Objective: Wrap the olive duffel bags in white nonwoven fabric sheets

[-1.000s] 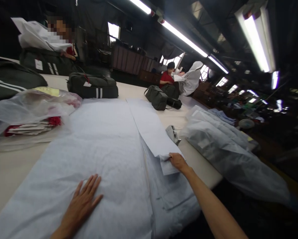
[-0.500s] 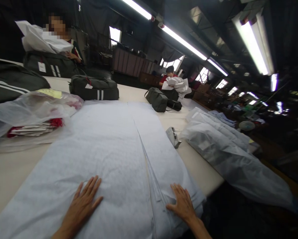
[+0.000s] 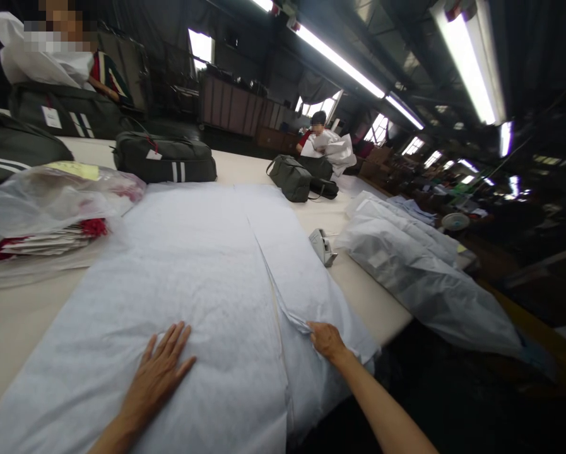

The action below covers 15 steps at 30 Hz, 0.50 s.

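A large, thin white sheet (image 3: 202, 277), paper-like or non-woven cloth, lies over the table before me in layers. A long slit-like opening runs down its right part, between two edges. Flat on the sheet, left of that opening, rests my left hand (image 3: 162, 369) with its fingers spread. My right hand (image 3: 327, 340) is closed on the edge of the right-hand flap of the sheet and lifts it a little, creasing it. The sheet's near right corner hangs at the table edge.
Dark green bags (image 3: 166, 157) stand along the far side. A clear plastic bag (image 3: 60, 195) of tags lies left. On the right are a tape dispenser (image 3: 323, 247) and a long translucent plastic bundle (image 3: 415, 271). Two people work across the table (image 3: 377, 296).
My right hand has gone from lying open on the sheet to gripping the flap's edge, pulling it up. My left hand stays nearly in place. The view has shifted slightly.
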Motion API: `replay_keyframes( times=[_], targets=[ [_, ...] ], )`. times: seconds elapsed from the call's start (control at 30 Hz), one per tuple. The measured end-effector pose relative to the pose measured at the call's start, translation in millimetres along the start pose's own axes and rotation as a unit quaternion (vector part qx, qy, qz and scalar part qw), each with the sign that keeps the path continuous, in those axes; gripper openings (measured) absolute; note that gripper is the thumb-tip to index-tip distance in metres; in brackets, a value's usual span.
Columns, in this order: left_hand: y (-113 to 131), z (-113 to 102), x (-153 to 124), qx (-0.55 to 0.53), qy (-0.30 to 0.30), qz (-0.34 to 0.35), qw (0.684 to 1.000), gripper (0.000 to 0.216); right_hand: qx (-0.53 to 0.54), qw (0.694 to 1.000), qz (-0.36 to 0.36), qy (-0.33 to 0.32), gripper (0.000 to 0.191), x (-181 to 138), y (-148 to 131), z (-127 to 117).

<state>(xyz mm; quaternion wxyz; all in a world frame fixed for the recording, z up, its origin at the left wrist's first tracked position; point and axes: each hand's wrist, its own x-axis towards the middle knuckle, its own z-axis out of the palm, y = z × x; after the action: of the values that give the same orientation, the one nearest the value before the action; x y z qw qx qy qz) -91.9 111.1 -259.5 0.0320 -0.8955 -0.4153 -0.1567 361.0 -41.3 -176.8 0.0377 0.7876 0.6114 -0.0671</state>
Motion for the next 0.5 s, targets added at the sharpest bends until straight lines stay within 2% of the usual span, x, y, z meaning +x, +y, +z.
replay_keyframes(
  times=[0.17,0.27,0.33,0.4,0.5],
  targets=[
    [-2,1,0,0.006,0.024,0.011,1.000,0.064,-0.013,0.999,-0.007,0.029,0.045,-7,14,-37],
    [-3,5,-1,0.012,0.048,0.022,0.999,0.063,-0.017,0.999,-0.015,0.037,0.049,-32,16,-40],
    [-4,7,-1,0.015,0.064,0.028,0.997,0.064,-0.014,0.999,-0.019,0.040,0.051,-55,17,-24],
    [-4,9,-2,0.015,0.071,0.028,0.997,0.065,-0.004,0.999,-0.019,0.041,0.054,-80,19,2],
    [-4,8,-2,0.016,0.080,0.029,0.996,0.065,0.018,1.000,-0.009,0.008,0.058,-113,19,40]
  ],
)
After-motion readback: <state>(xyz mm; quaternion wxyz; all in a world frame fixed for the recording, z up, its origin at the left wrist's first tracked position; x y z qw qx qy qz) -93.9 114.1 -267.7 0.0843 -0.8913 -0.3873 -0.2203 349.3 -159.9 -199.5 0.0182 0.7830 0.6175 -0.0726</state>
